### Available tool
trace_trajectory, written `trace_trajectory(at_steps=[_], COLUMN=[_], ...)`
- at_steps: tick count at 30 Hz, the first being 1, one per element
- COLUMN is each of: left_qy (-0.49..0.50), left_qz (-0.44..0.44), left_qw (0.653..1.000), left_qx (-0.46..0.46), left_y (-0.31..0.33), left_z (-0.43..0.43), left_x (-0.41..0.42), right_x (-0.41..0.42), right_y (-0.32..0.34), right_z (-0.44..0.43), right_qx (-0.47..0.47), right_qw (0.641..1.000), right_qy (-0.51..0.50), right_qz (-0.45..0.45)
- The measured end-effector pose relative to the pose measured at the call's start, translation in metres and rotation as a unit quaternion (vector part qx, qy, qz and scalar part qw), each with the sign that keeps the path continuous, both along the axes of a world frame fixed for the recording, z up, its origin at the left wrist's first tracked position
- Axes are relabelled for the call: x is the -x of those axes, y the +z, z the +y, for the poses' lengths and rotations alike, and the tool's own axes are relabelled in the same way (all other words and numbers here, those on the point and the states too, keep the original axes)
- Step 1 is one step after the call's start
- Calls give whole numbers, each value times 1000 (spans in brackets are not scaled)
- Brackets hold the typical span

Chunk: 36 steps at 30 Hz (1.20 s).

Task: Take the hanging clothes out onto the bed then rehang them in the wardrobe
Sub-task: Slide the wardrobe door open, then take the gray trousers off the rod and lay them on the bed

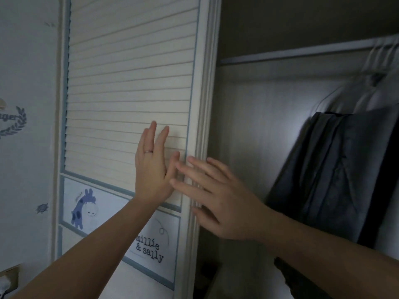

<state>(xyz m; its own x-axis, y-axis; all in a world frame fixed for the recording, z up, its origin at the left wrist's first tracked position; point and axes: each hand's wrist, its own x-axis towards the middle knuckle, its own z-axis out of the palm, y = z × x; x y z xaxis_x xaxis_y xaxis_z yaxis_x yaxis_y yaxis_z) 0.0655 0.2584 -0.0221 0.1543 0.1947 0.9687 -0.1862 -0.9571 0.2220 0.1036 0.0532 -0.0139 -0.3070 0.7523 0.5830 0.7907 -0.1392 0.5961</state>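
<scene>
Where the door (129, 72) ends, left hand (151, 171) and right hand (218, 203) rest — fingers (152, 134) straight

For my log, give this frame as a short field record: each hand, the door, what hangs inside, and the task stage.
left hand: open, fingers straight, flat against the cream louvred wardrobe door; ring on one finger
right hand: open, fingers spread at the door's right edge; blurred, contact unclear
door decoration: blue giraffe sticker on the lower panel
interior: exposed to the right of the door; dark grey garments hang from a pale rail
task stage: clothes not yet taken out
</scene>
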Motion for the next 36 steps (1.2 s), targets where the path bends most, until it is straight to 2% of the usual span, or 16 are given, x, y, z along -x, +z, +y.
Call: trace_trajectory(at_steps=[3,5,9,12,16,23,27,32,36], left_qy=[-34,-39,-61,-115,-179,-294,-314,-352,-391], left_qz=[-13,-3,48,88,115,195,218,280,314], left_qw=[993,986,984,977,968,933,915,878,846], left_qx=[-116,-160,-160,-157,-131,-76,-126,-163,-182], left_y=[34,55,85,101,120,156,174,186,186], left_z=[-56,-88,-147,-186,-226,-268,-283,-300,-307], left_x=[-3,-14,-57,-99,-157,-246,-282,-305,-314], right_x=[3,0,-19,-41,-71,-124,-151,-175,-182], right_y=[38,64,112,142,179,232,256,267,275], right_z=[-56,-95,-164,-207,-246,-266,-259,-245,-239], right_qx=[-39,-71,-148,-197,-214,-240,-224,-196,-208], right_qw=[999,996,978,953,916,812,748,703,694], right_qy=[-22,-53,-144,-221,-333,-520,-616,-679,-683], right_qz=[5,2,36,66,60,117,104,79,95])
